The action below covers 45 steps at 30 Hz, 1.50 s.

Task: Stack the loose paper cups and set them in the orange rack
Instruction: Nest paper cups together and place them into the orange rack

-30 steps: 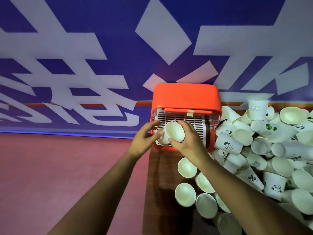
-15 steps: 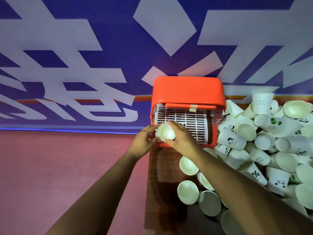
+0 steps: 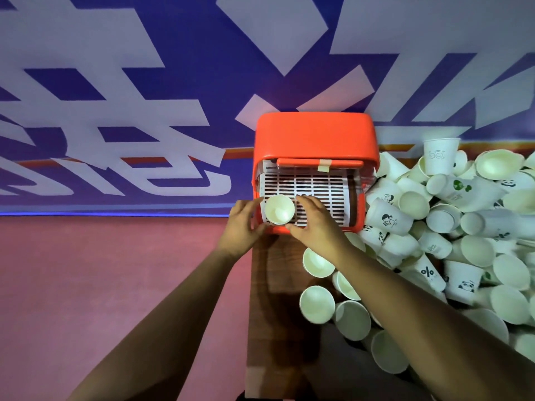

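Left hand [image 3: 241, 227], right hand [image 3: 315, 224] curl their grip round paper cup [image 3: 279, 210] on orange rack [image 3: 315, 134]

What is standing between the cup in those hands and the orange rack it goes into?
Nothing visible. The paper cup, held between the left hand and right hand, is already at the front left corner of the orange rack, against its white slatted tray. The rest of that tray is bare.
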Each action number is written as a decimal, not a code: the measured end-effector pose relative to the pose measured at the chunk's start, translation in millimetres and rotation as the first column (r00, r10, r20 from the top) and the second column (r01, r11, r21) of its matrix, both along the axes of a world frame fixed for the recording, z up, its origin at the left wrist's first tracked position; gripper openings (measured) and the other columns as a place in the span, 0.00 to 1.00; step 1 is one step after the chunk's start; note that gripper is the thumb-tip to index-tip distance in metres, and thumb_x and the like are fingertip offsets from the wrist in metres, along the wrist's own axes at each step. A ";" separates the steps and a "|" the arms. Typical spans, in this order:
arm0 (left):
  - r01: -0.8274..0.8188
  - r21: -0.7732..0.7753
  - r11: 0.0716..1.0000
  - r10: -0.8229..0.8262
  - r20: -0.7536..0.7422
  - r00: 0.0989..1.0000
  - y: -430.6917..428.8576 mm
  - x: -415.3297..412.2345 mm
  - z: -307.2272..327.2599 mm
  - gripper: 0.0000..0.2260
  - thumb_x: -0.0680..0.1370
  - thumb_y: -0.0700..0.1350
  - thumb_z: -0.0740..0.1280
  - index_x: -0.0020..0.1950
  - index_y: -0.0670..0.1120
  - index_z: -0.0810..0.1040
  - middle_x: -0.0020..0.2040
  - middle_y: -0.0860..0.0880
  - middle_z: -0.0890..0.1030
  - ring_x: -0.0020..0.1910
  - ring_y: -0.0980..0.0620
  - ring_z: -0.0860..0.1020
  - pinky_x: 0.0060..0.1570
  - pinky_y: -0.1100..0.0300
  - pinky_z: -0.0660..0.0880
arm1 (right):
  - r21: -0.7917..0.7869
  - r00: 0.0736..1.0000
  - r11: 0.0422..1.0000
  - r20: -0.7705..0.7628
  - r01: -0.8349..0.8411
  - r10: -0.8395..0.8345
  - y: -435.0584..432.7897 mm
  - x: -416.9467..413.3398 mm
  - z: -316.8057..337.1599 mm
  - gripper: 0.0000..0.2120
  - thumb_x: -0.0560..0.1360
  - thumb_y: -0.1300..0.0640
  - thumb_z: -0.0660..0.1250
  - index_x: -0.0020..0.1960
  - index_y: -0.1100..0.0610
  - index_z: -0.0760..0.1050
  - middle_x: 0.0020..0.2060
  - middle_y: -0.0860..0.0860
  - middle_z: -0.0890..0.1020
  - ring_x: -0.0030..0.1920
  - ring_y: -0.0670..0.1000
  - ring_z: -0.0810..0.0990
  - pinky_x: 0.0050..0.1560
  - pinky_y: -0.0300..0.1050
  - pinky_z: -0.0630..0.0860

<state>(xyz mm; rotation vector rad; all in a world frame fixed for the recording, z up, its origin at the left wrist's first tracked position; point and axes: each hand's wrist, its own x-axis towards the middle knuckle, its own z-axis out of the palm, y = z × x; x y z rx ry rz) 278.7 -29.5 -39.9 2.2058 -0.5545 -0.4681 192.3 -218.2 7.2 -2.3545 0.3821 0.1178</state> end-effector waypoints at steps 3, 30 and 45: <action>-0.029 -0.051 0.998 0.028 -0.024 0.999 12.2 -20.9 14.7 0.21 0.77 0.45 0.71 0.70 0.50 0.73 0.58 0.52 0.71 0.54 0.56 0.73 0.52 0.66 0.71 | -0.035 0.997 0.997 0.031 0.073 -0.072 -8.4 -41.3 18.2 0.28 0.73 0.52 0.72 0.70 0.56 0.68 0.66 0.50 0.70 0.67 0.49 0.69 0.61 0.34 0.62; 0.306 0.079 0.949 -0.299 -0.094 0.950 -21.9 -185.0 -15.9 0.32 0.68 0.47 0.78 0.68 0.44 0.70 0.64 0.46 0.73 0.64 0.46 0.72 0.56 0.59 0.67 | -0.476 0.921 0.879 -0.344 -0.003 -0.183 18.7 -223.5 -7.0 0.39 0.70 0.34 0.65 0.74 0.53 0.61 0.67 0.53 0.69 0.67 0.57 0.68 0.64 0.51 0.67; 0.122 0.042 0.992 -0.118 -0.097 0.988 21.6 -174.2 -10.6 0.32 0.66 0.49 0.81 0.66 0.46 0.71 0.59 0.49 0.76 0.61 0.48 0.74 0.59 0.55 0.72 | -0.534 0.924 0.833 -0.375 -0.147 -0.077 14.0 -225.3 -11.6 0.43 0.53 0.28 0.71 0.57 0.57 0.77 0.59 0.57 0.77 0.60 0.60 0.76 0.61 0.59 0.73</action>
